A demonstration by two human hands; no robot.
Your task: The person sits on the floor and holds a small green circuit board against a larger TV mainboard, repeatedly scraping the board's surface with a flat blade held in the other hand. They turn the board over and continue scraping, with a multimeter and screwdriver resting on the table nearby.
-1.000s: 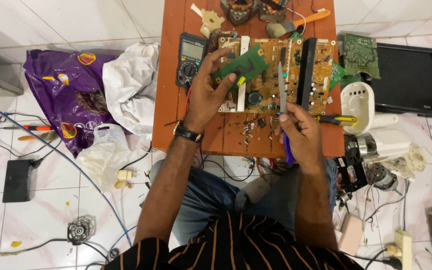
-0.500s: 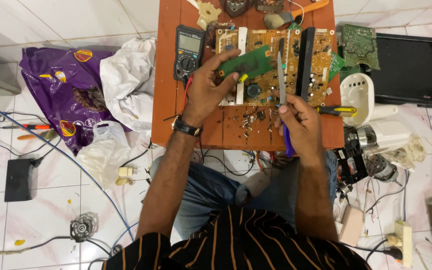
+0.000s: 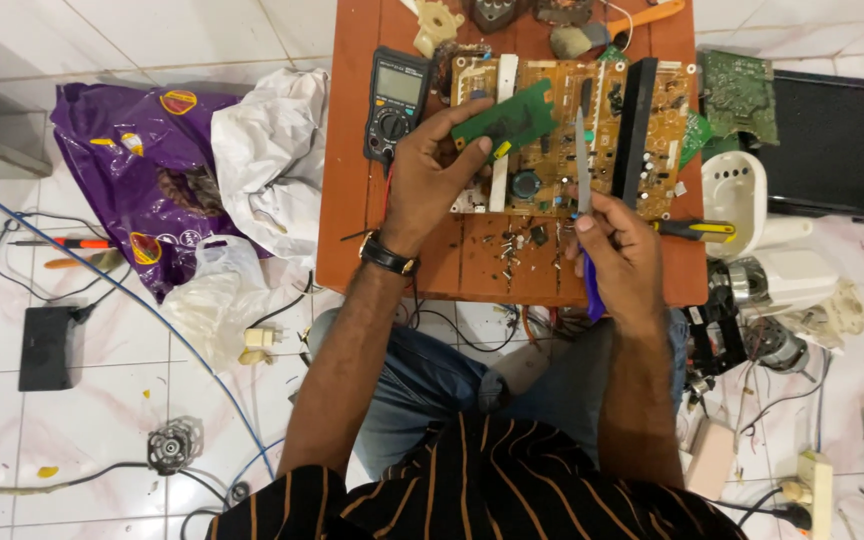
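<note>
- Pinched between thumb and fingertips, the small green board (image 3: 504,122) sits in the left hand (image 3: 427,175), held tilted just above the big tan circuit board (image 3: 577,135) on the wooden table (image 3: 347,200).
- Right hand (image 3: 620,255) is closed around a thin blue-handled tool (image 3: 584,190), its metal tip pointing to 12 o'clock over the tan board.
- That green board looks light, stiff and thin; I judge it fragile at its soldered parts, so the bare edges are the place to hold it, as the fingers do now.
- At 9 o'clock of the left hand lies a dark meter (image 3: 396,100) with a dial.
- On the floor at 9 o'clock, a crumpled purple bag (image 3: 122,150) shows round yellow-and-red labels, with a white bag (image 3: 272,150) against it.
- At 3 o'clock, a yellow-handled screwdriver (image 3: 697,229) rests at the table edge.
</note>
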